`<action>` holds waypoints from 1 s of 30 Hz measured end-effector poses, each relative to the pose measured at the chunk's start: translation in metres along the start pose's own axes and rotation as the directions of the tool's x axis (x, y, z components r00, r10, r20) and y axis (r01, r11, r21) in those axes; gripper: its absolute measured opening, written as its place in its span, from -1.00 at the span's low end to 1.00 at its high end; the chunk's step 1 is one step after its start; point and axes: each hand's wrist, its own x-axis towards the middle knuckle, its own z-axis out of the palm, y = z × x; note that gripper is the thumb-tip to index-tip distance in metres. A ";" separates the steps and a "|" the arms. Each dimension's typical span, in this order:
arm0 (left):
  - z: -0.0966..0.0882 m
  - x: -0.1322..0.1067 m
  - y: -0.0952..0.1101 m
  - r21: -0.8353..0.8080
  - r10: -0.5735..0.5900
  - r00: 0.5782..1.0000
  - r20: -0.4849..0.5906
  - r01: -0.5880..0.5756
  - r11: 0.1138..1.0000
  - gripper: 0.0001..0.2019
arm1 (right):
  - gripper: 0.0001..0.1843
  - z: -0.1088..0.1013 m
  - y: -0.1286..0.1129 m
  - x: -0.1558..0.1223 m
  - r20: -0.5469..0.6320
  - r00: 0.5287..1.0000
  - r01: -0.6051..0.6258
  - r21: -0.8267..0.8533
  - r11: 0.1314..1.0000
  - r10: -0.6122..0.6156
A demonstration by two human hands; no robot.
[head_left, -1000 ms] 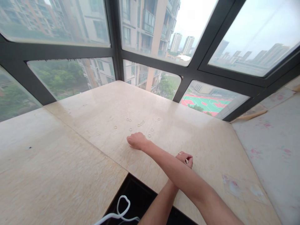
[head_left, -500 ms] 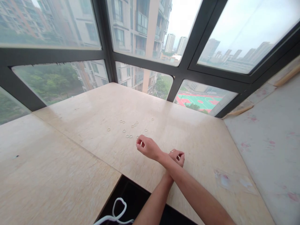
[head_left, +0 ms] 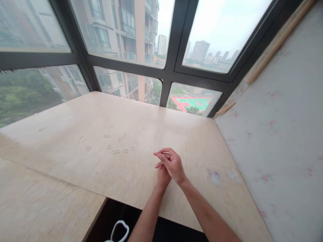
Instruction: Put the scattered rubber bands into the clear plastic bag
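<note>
My right hand (head_left: 175, 164) is over my left hand (head_left: 164, 175), the two touching above the table. The right thumb and forefinger are closed in a pinch around a finger of the left hand. A tiny glint shows at that spot, too small to make out clearly. The left hand's visible fingers stick out to the left, apart from one another; its palm is mostly hidden behind the right hand. To the left of both hands, several small thin rings (head_left: 132, 149) lie scattered flat on the pale marbled table (head_left: 176, 131), some of them touching in pairs or a short row.
Small clear plastic packets (head_left: 214, 176) lie on the table at the right, near the wall with flower-patterned paper (head_left: 252, 158). Windows with dark frames (head_left: 131, 70) border the far side. A white cord loop (head_left: 120, 222) hangs in the dark gap at the front edge.
My forearms were crossed, with the right hand by the rings at the left. The right hand has come back to meet the left, and the view has turned to the right.
</note>
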 end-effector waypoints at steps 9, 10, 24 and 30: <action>-0.010 0.001 0.018 -0.214 -0.128 0.975 -0.182 0.088 0.973 -0.83 | -0.75 -0.065 -0.003 -0.023 -0.264 0.963 -0.009 0.155 0.988 0.050; -0.010 0.001 0.018 -0.211 -0.126 0.976 -0.177 0.087 0.974 -0.82 | -0.74 -0.075 -0.003 -0.027 -0.297 0.953 -0.017 0.162 0.987 0.065; -0.012 -0.003 0.017 -0.119 -0.041 0.994 -0.100 0.029 0.992 -0.82 | -0.68 -0.183 0.009 -0.115 -0.697 0.714 -0.080 0.020 0.997 0.071; -0.015 -0.003 0.018 -0.110 -0.070 0.993 -0.097 0.059 0.992 -0.79 | -0.66 -0.215 0.009 -0.120 -0.732 0.681 -0.127 -0.150 0.980 -0.023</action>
